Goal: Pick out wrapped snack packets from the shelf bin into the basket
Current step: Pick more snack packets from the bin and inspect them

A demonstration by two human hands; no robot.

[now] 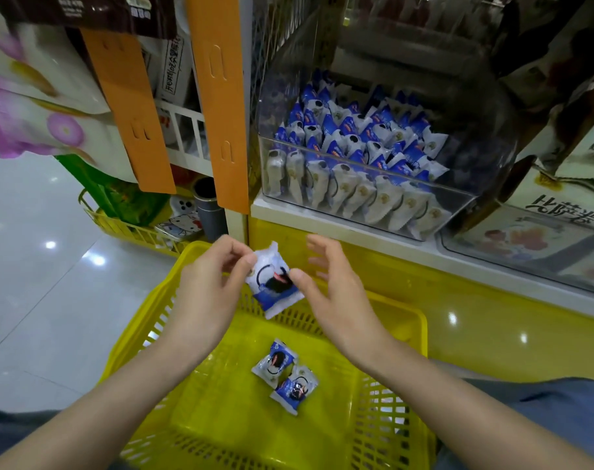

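Yellow plastic basket (400, 308) filled the frame from 5 to 7 o'clock; above its far edge, near centre, the left hand (204, 283) pinched one wrapped packet (273, 283) by its top corner; the right hand (336, 293) had its fingers spread straight, only the thumb touching the packet's side. The drop-in step seemed in hand; next, letting go over the basket. Counted: one packet held; two loose packets (273, 362) on the basket floor; dozens, uncountable, in the clear shelf bin (475, 137) at 1 o'clock.

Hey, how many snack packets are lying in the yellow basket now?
2. The farther packet lies mid-floor in the basket; the nearer packet touches its corner. A third packet is pinched above by the left hand.
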